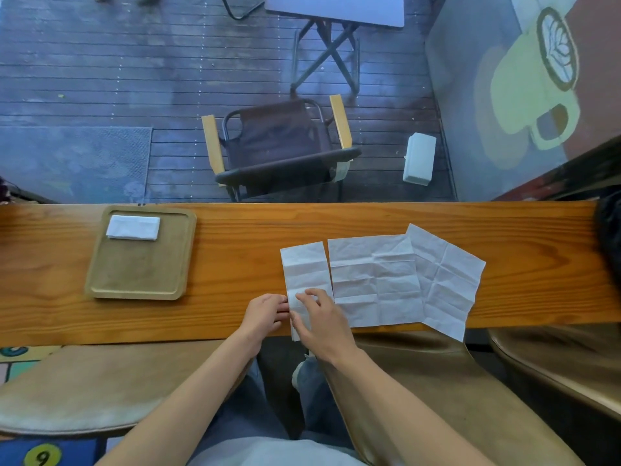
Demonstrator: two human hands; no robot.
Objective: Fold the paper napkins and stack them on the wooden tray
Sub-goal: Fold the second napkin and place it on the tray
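Wooden tray [141,277] holding one folded napkin [133,227].
Right of the tray, left hand [263,314] and right hand [321,322] pinch a half-folded napkin [304,267].

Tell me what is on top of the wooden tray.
One folded white napkin lies at the far end of the wooden tray; it may be several stacked, which cannot be told. The tray surface beneath it is covered.

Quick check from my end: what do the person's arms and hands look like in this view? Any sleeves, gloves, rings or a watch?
Both forearms are bare from the frame's bottom edge to the wrists, no sleeves in view. The left hand and right hand wear no gloves, and no rings, watch or bracelet show. Fingernails are too small to judge. Lower down, a pale grey top and blue jeans are visible.
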